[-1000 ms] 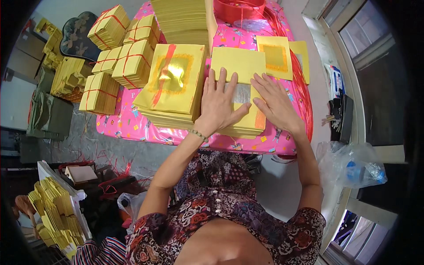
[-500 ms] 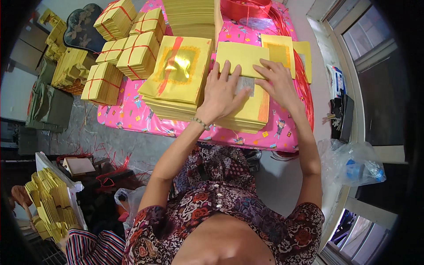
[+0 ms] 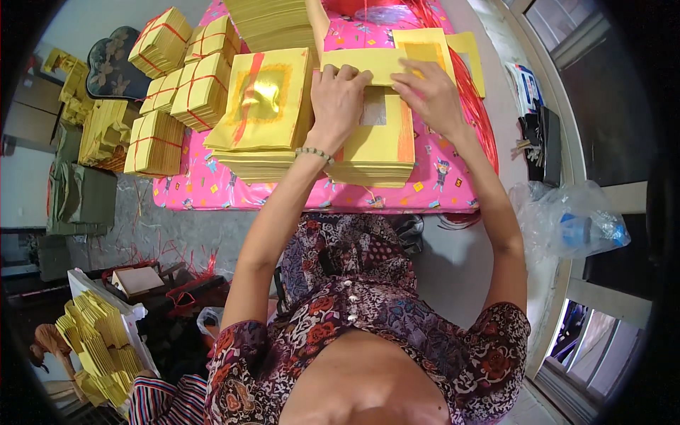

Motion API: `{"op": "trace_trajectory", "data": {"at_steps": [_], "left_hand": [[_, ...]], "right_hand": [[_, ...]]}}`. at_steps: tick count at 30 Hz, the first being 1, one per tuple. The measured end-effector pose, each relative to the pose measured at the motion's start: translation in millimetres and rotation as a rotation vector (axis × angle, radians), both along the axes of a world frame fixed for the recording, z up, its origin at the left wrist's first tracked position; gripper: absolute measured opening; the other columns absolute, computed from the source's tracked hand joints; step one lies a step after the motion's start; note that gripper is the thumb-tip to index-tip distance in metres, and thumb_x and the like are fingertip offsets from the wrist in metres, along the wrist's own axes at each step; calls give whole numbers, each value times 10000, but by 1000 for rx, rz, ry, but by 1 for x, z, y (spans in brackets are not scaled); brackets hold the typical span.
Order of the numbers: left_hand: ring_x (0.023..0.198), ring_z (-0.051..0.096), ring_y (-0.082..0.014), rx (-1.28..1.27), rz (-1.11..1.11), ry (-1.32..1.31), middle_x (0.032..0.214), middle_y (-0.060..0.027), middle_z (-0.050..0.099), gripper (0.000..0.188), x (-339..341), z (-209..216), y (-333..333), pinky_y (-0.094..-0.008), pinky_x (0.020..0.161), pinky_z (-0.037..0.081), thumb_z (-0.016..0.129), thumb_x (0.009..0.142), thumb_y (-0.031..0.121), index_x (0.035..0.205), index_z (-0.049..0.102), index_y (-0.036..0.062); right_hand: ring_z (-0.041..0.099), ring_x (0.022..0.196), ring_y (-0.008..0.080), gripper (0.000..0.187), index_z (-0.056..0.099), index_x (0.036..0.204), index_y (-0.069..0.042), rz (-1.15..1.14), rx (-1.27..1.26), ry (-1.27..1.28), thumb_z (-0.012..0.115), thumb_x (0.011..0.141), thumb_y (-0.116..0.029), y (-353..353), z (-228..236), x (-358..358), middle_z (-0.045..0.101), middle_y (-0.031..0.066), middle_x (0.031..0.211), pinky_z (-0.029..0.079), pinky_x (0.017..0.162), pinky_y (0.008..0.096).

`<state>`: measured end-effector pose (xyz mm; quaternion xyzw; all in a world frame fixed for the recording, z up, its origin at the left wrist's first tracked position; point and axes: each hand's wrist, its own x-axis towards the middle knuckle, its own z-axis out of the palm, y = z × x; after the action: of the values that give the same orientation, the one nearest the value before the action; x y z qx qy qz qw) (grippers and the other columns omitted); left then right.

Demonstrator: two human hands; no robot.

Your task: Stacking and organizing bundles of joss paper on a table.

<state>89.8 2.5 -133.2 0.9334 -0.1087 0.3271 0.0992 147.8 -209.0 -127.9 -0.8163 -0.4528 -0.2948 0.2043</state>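
A stack of yellow joss paper (image 3: 372, 152) with a silver patch lies in front of me on the table. The far part of its top joss paper sheet (image 3: 361, 61) is folded over toward me. My left hand (image 3: 341, 99) has its fingers curled and closed at the left end of that fold's near edge. At the right end my right hand (image 3: 428, 95) grips the same edge between bent fingers and thumb. Left of it is another joss paper stack (image 3: 262, 95), with a gold foil square and a red streak on top.
Several bundles tied with red string (image 3: 202, 88) stand at the table's left. A tall paper stack (image 3: 273, 25) rises behind. Red strings (image 3: 471, 95) run down the right side of the pink tablecloth (image 3: 241, 195). A clear plastic bag (image 3: 577, 223) hangs at the right.
My left hand has gone from flat and spread to curled at the fold's edge. My right fingers have bent in closer to the paper. The whole view has shifted slightly.
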Motion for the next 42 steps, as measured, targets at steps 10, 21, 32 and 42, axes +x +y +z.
{"op": "trace_trajectory", "data": {"at_steps": [10, 21, 32, 42], "left_hand": [[978, 599, -237, 1, -151, -111, 1112, -22, 675, 411, -31, 3, -29, -382, 841, 469, 720, 748, 103, 1146, 705, 206], [1066, 583, -288, -286, -351, 150, 1150, -84, 654, 406, -103, -1, -7, -419, 921, 462, 807, 774, 250, 1149, 715, 126], [1058, 593, -277, -346, -345, 166, 1136, -62, 674, 339, -105, -19, -4, -394, 885, 509, 807, 772, 171, 1098, 736, 110], [983, 613, -270, -404, -347, 151, 1074, -64, 696, 290, -101, -18, -5, -399, 858, 496, 794, 786, 238, 1031, 741, 93]], "right_hand": [[640, 1074, 193, 468, 479, 1389, 12, -30, 1029, 1511, 615, 976, -161, -25, 0, -29, 620, 115, 1245, 551, 885, 350], [653, 1087, 228, 394, 465, 1385, 45, -320, 1189, 1413, 459, 1015, -91, -152, -86, -55, 629, 156, 1238, 520, 939, 347], [630, 1085, 291, 352, 586, 1278, -19, -822, -56, 247, 609, 941, -118, -127, -85, -88, 645, 151, 1128, 490, 907, 370], [614, 1068, 238, 329, 736, 1142, -93, 90, 175, 612, 739, 814, -70, -52, -4, -100, 626, 89, 1155, 513, 883, 359]]}}
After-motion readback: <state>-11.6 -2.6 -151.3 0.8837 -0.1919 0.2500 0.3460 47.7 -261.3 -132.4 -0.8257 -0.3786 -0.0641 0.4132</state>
